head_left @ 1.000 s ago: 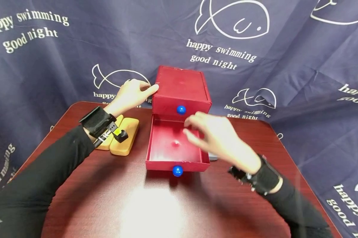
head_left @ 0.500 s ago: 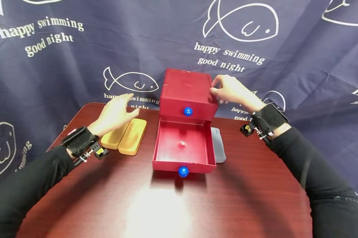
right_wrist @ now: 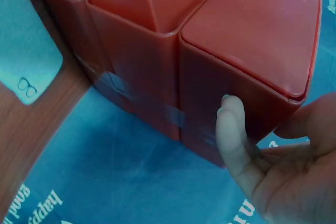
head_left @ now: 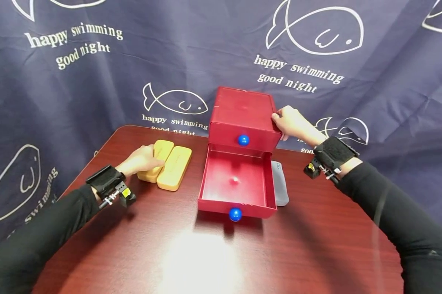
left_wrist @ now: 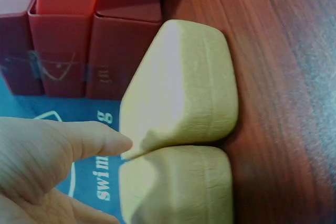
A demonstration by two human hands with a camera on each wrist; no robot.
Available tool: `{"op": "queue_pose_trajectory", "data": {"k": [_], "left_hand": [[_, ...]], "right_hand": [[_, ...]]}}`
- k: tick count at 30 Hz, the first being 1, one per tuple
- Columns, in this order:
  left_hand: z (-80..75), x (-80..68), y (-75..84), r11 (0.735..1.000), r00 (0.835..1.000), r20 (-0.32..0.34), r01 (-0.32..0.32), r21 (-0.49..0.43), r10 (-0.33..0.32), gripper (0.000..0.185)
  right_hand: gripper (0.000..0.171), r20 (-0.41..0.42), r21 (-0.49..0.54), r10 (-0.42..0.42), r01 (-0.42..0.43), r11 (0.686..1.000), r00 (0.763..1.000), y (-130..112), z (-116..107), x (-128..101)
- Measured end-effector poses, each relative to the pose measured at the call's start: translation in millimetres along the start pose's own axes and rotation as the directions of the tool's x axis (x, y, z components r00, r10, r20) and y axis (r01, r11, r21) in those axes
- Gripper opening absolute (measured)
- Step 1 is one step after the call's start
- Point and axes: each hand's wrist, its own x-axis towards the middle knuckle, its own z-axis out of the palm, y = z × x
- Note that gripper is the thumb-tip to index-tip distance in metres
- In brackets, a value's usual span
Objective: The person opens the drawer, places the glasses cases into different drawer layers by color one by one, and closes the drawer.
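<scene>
A red drawer box (head_left: 243,108) stands at the table's back. Its lower drawer (head_left: 235,183) is pulled out and shows nothing inside; the upper drawer is closed, and each has a blue knob (head_left: 243,140). My right hand (head_left: 280,120) grips the box's upper right edge; in the right wrist view a finger (right_wrist: 233,129) presses the box's side wall (right_wrist: 136,66) while the thumb hooks its corner. My left hand (head_left: 151,157) rests with straight fingers on the left of two yellow cases (head_left: 158,157). In the left wrist view, a fingertip (left_wrist: 105,140) touches the seam between the cases (left_wrist: 184,87).
A grey case (head_left: 280,188) lies flat against the open drawer's right side. The second yellow case (head_left: 175,167) lies left of the drawer. The dark red table (head_left: 191,253) ends at a rounded edge, with a navy printed cloth (head_left: 96,81) hanging behind.
My left hand came down from beside the box onto the yellow cases. My right hand left the open drawer, went to the box's top right corner and settled on its right edge.
</scene>
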Motion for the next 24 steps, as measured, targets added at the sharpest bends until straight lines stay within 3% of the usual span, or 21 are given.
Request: {"op": "queue_pose_trajectory", "data": {"k": [7,14,24], "left_hand": [[5.4,6.2,-7.3,0.999,0.999,0.031,0.032,-0.007,-0.032,0.051],[6.2,11.6,-7.6,0.998,0.998,0.040,0.039,0.054,-0.042,0.054],[14.3,18.8,-16.4,0.978,0.991,0.026,0.125,0.170,-0.131,0.079]], "right_hand": [[0.043,0.108,0.131,0.042,-0.056,0.990,0.993,6.8,0.0,2.3],[0.042,0.090,0.131,0.050,-0.061,0.990,0.995,9.8,1.7,2.7],[0.045,0.073,0.161,0.021,-0.032,0.986,0.997,12.6,2.2,2.3]]}}
